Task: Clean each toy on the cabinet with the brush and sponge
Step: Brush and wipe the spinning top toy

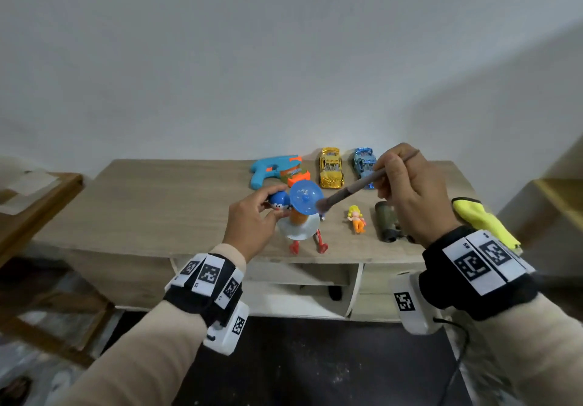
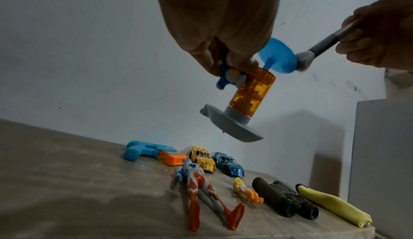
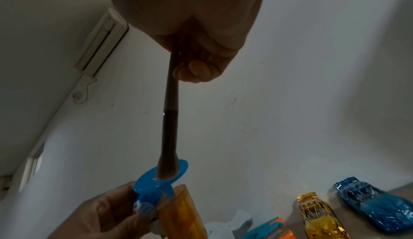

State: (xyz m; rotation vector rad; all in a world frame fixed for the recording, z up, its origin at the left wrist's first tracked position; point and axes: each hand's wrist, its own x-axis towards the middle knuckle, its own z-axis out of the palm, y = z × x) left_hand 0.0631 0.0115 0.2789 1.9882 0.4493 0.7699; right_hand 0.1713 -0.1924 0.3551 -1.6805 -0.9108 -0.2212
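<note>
My left hand (image 1: 252, 216) (image 2: 225, 36) grips a toy above the cabinet by its small blue figure (image 1: 279, 201) (image 2: 230, 76). The toy has an orange clear cylinder (image 2: 252, 94), a grey-white base (image 1: 299, 227) (image 2: 232, 128) and a blue disc (image 1: 305, 196) (image 2: 278, 56) (image 3: 161, 176) on top. My right hand (image 1: 410, 191) (image 3: 196, 44) pinches a brush (image 1: 362, 183) (image 3: 171, 119) by its handle. The bristles (image 2: 304, 60) touch the disc's right edge. A yellow sponge cloth (image 1: 482, 219) (image 2: 333, 205) lies at the cabinet's right end.
On the wooden cabinet top (image 1: 157, 203) lie a blue water gun (image 1: 274, 169), a gold car (image 1: 330, 167), a blue car (image 1: 362, 162), a small doll (image 1: 356, 218), dark binoculars (image 1: 389, 221) and a red-silver action figure (image 2: 196, 186). A wooden table (image 1: 38, 191) stands left.
</note>
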